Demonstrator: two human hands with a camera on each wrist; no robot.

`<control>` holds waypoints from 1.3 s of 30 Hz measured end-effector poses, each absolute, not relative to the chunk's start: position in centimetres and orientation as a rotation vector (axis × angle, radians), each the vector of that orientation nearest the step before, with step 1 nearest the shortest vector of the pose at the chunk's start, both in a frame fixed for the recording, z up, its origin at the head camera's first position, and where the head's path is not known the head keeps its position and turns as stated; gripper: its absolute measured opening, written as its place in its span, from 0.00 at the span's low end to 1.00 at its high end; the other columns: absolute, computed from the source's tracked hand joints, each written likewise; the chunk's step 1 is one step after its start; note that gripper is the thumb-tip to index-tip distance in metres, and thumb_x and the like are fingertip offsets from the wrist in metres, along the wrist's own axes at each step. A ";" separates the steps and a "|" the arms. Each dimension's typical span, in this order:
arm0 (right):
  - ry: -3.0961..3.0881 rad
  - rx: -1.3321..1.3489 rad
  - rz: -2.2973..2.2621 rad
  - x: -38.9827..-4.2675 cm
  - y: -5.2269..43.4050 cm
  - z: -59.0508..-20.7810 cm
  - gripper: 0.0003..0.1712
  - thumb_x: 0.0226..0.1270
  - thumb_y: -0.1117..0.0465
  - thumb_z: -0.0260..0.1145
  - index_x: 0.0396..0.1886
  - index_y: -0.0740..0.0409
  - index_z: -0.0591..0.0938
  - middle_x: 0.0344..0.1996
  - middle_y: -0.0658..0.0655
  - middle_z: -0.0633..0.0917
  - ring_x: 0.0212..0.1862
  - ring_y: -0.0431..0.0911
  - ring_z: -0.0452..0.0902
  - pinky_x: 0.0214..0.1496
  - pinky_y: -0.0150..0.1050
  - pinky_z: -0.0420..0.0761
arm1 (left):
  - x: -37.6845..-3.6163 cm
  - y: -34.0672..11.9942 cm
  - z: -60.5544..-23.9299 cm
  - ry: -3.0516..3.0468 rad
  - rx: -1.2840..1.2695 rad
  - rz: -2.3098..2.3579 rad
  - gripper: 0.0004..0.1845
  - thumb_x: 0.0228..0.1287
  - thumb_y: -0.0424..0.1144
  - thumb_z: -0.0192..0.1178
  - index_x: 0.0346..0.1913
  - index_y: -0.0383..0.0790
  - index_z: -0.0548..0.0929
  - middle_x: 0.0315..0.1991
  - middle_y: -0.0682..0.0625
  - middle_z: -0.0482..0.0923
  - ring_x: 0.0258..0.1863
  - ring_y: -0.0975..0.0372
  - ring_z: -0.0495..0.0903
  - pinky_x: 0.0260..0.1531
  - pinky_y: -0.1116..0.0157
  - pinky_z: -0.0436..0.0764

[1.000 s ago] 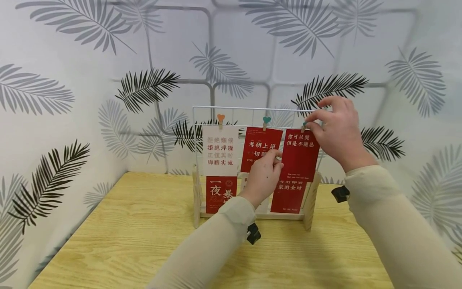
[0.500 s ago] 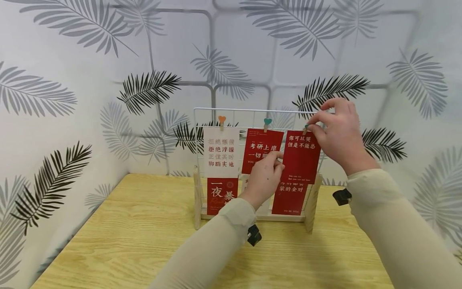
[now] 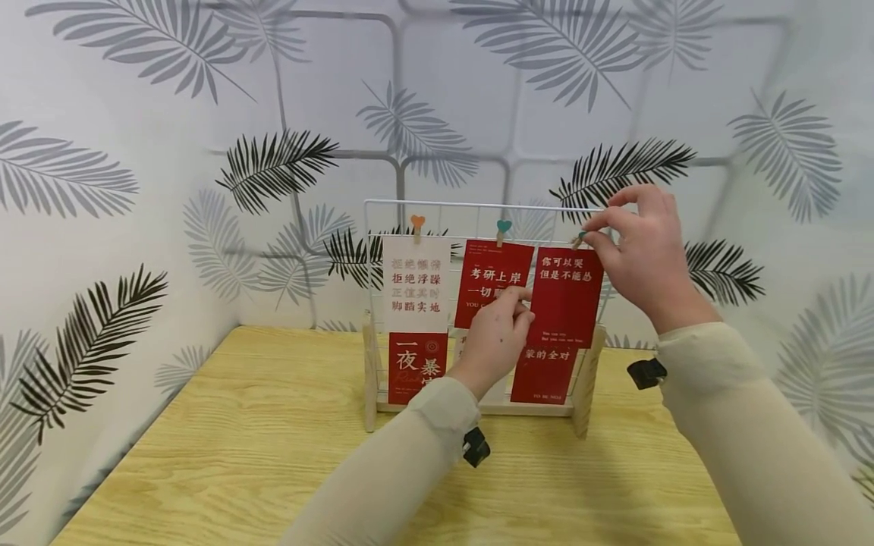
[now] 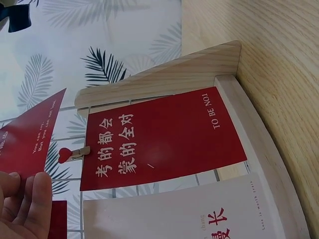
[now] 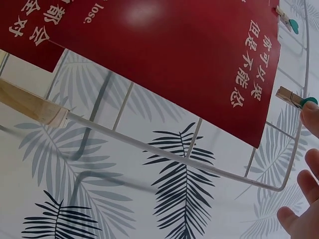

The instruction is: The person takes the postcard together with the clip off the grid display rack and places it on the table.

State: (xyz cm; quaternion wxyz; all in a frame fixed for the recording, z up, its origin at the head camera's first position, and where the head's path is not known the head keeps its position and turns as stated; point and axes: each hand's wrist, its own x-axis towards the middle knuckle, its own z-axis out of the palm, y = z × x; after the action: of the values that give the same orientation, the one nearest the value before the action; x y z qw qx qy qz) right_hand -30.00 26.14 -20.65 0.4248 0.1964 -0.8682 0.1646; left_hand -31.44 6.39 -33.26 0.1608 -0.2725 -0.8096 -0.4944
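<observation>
A red card (image 3: 565, 296) with white writing hangs tilted in front of the white wire rack (image 3: 437, 203). My left hand (image 3: 526, 300) pinches the card's left edge. At the card's top edge, my right hand (image 3: 591, 232) pinches a small wooden clip (image 3: 580, 238) with a teal head. The right wrist view shows that clip (image 5: 293, 97) at the edge of the red card (image 5: 164, 59), with my fingertips (image 5: 311, 112) on its teal end. In the left wrist view my fingers (image 4: 27, 199) grip the red card (image 4: 30, 134).
The rack stands on a wooden base (image 3: 478, 408) on a wooden table (image 3: 239, 455). Clipped to the rack are a white card (image 3: 416, 282), a red card (image 3: 488, 277) and lower red cards (image 3: 542, 371). A red heart clip (image 4: 70, 154) holds one lower card (image 4: 159, 137). Leaf-patterned walls stand close behind and at both sides.
Almost nothing: both hands keep their hold on the card and the clip, and the card has only shifted slightly.
</observation>
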 end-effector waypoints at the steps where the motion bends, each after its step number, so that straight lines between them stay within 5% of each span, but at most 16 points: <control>1: -2.169 0.493 0.414 -30.0 26.2 -20.7 0.06 0.70 0.65 0.68 0.40 0.63 0.88 0.52 0.64 0.73 0.64 0.61 0.61 0.74 0.57 0.54 | -31.4 6.4 -33.3 -2.310 -0.784 -1.408 0.15 0.78 0.40 0.56 0.62 0.44 0.76 0.40 0.58 0.80 0.35 0.68 0.79 0.35 0.71 0.81; 18: -2.191 0.456 0.477 -28.8 27.3 -22.1 0.06 0.69 0.64 0.68 0.41 0.62 0.88 0.54 0.62 0.73 0.64 0.61 0.61 0.66 0.62 0.63 | -30.5 5.8 -34.0 -2.302 -0.794 -1.418 0.15 0.77 0.38 0.56 0.63 0.43 0.76 0.40 0.57 0.81 0.33 0.67 0.78 0.35 0.72 0.81; 39: -2.169 0.425 0.549 -27.6 29.0 -24.9 0.09 0.68 0.63 0.70 0.41 0.65 0.87 0.53 0.64 0.76 0.63 0.62 0.63 0.62 0.63 0.62 | -29.0 5.7 -35.6 -2.361 -0.772 -1.559 0.16 0.78 0.40 0.56 0.64 0.46 0.75 0.41 0.59 0.81 0.28 0.68 0.81 0.33 0.70 0.82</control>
State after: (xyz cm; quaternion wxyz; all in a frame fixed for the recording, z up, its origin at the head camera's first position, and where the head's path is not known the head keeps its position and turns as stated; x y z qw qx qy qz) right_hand -27.65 28.96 -24.91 0.4187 0.1696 -0.8649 0.2189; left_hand -29.01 5.70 -35.61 0.1044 -0.2618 -0.8006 -0.5287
